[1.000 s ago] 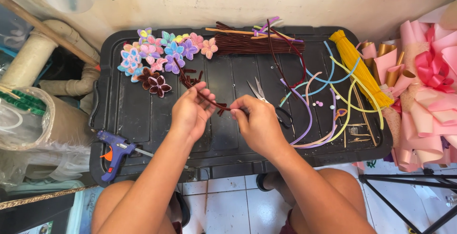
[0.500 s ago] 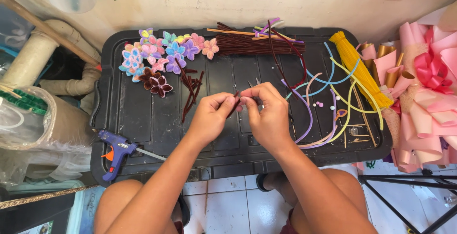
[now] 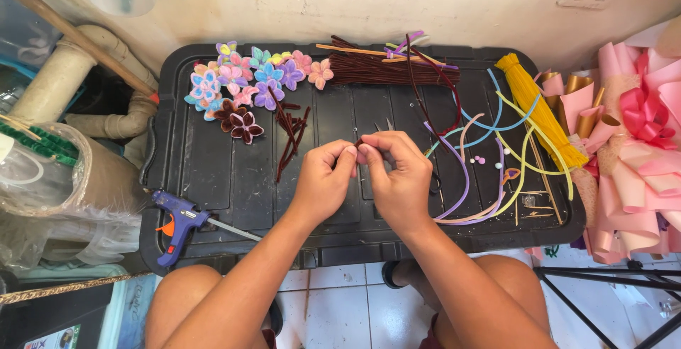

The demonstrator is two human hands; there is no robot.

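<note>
Since earlier, left hand [image 3: 323, 182] and right hand [image 3: 401, 179] stay together, pinching a dark-red pipe cleaner [image 3: 360, 142]

lid [image 3: 213, 172]: matt black ribbed plastic | pipe cleaners [image 3: 394, 69]: fuzzy chenille | glue gun [image 3: 177, 225]: glossy blue plastic | wrapping paper [image 3: 638, 172]: matt pink

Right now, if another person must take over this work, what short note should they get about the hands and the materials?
Left hand and right hand meet above the black lid, fingertips pinching one small dark red pipe cleaner piece.
More dark red pieces lie left of the hands; a dark bundle lies at the far edge.
Done: finished flowers lie at the far left.
Left: loose coloured pipe cleaners and a yellow bundle at right.
Glue gun lies near left.
</note>
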